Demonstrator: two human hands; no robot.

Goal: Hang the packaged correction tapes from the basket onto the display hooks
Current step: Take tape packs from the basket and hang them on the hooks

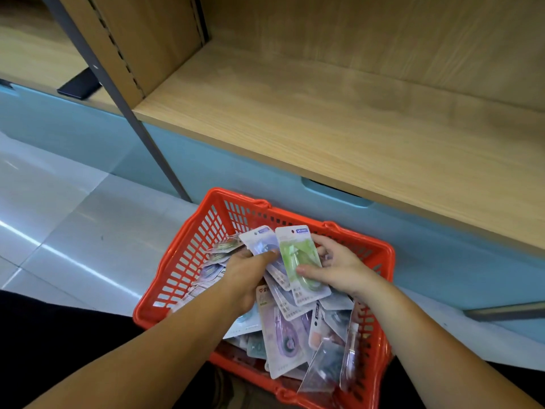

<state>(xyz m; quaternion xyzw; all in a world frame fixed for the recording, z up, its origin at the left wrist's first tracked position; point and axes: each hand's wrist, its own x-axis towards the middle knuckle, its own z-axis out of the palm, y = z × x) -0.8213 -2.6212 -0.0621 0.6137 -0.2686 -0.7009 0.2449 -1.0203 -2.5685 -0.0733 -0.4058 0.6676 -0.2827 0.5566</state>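
Just above the red basket (pixel 188 261), the left hand (pixel 244 276) pinches a lilac pack (pixel 261 243) and the right hand (pixel 339 267) curls round a green pack (pixel 300 255) — the rest lie heaped inside. They look light, stiffish and slick — best pinched low, leaving the top free for a hook.

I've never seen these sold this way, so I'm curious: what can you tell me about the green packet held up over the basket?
The green correction tape packet is a flat white card with rounded corners. A glossy clear plastic front covers a pale green dispenser, with a small blue label at the top and printed text at the bottom. It stands nearly upright, its top tipped slightly left, above the red basket. The right hand pinches it, thumb across the front. Its left edge appears to overlap a lilac packet held by the left hand.
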